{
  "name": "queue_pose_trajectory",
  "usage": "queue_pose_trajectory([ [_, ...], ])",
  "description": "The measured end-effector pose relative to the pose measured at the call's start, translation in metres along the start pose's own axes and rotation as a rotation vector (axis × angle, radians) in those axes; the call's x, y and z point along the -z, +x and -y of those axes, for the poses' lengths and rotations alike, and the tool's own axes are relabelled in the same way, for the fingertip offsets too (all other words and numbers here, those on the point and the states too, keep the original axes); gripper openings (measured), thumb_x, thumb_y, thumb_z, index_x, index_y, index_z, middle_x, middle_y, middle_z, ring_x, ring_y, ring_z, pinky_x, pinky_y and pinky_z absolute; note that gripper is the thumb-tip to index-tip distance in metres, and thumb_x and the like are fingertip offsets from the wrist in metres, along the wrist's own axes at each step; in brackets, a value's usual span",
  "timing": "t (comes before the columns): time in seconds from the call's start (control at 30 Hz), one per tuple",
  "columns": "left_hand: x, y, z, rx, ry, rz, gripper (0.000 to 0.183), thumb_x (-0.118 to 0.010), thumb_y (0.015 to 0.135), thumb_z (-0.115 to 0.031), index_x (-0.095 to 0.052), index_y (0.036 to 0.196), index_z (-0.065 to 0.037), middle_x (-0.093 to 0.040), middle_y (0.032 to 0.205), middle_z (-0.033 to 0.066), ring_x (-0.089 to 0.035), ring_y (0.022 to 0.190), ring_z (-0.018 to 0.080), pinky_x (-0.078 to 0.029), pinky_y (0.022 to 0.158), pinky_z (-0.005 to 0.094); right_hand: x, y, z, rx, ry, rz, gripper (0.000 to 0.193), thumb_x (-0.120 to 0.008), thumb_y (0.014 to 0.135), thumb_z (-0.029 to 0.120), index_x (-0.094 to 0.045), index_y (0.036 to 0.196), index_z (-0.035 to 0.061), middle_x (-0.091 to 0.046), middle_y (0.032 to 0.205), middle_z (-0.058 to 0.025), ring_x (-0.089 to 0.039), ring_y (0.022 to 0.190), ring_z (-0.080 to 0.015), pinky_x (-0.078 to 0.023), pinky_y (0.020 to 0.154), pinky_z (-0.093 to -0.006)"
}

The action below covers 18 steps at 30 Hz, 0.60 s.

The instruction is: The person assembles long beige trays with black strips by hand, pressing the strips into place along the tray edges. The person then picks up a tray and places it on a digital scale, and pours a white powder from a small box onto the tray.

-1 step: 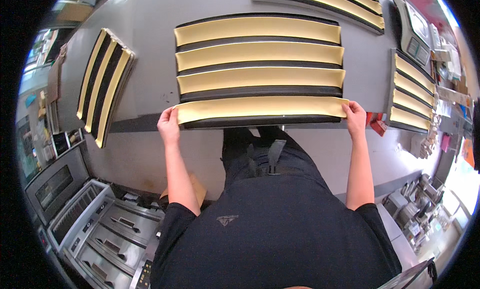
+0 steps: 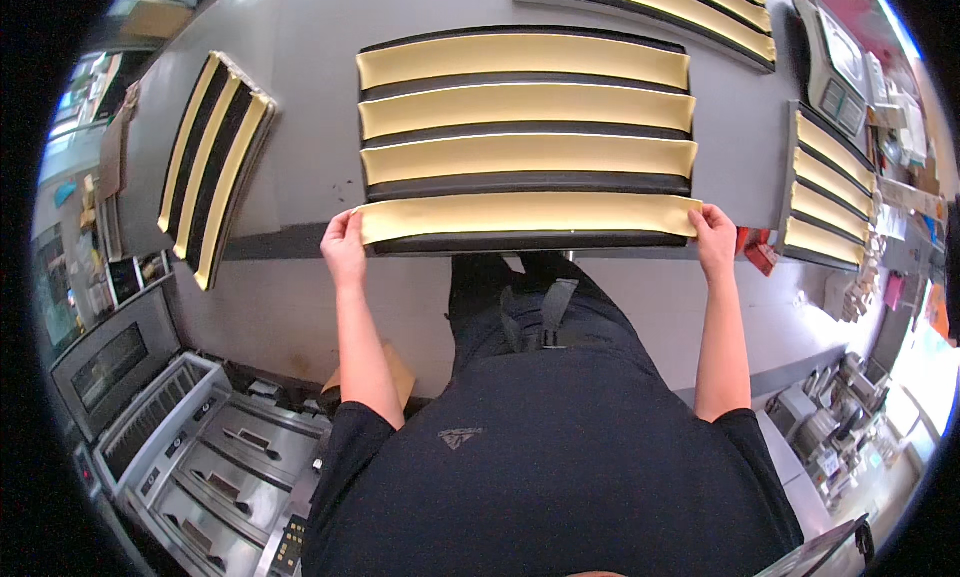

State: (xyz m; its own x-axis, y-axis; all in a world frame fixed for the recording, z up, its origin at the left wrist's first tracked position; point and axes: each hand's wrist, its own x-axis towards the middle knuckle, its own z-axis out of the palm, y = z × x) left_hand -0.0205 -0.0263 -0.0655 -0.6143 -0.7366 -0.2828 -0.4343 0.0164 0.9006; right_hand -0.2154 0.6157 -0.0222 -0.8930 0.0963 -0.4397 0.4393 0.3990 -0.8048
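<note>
A long pale-yellow strip [image 2: 530, 217], which looks like dough, lies along the nearest groove of a black channelled tray [image 2: 530, 242]. My left hand [image 2: 345, 245] pinches its left end between thumb and fingers. At the opposite end, my right hand [image 2: 714, 239] grips the strip the same way, so it stretches straight between both hands. Behind it in the same tray rest 3 similar strips, the closest being the third strip [image 2: 530, 159]. Their ends curl slightly over the tray's sides.
Similar filled trays lie around: a left tray [image 2: 215, 167] set at an angle, a far right tray [image 2: 650, 7], and a right tray [image 2: 830, 192] beside a scale [image 2: 832, 72]. All rest on the grey table [image 2: 300, 107]. A metal machine [image 2: 220, 467] stands lower left.
The whole view has shifted very slightly, with the table and trays appearing a little further right. Both hands keep their hold on the strip's ends.
</note>
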Motion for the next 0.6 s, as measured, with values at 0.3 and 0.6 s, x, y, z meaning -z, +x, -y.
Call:
queue_pose_trajectory([
  [0.3, -0.012, -0.007, -0.019, -0.067, 0.083, -0.019, 0.020, -0.074, 0.110, -0.019, -0.075, 0.110, 0.001, -0.076, 0.100, 0.0012, -0.066, 0.091, 0.0077, -0.055, 0.085, 0.0257, -0.005, -0.008, -0.004, 0.090, -0.083, 0.017, 0.013, -0.072, 0.105, 0.011, -0.076, 0.112, 0.0001, -0.077, 0.099, -0.0014, -0.067, 0.085, -0.0061, -0.054, 0.073, -0.0248],
  [0.6, -0.003, 0.002, -0.001, -0.077, 0.073, -0.002, 0.026, -0.072, 0.111, -0.024, -0.078, 0.113, 0.001, -0.078, 0.101, 0.0022, -0.067, 0.092, 0.0091, -0.056, 0.086, 0.0279, 0.010, -0.006, -0.008, 0.028, 0.005, 0.015, 0.016, -0.073, 0.105, 0.010, -0.077, 0.115, -0.0008, -0.076, 0.100, -0.0005, -0.067, 0.084, -0.0084, -0.054, 0.073, -0.0247],
])
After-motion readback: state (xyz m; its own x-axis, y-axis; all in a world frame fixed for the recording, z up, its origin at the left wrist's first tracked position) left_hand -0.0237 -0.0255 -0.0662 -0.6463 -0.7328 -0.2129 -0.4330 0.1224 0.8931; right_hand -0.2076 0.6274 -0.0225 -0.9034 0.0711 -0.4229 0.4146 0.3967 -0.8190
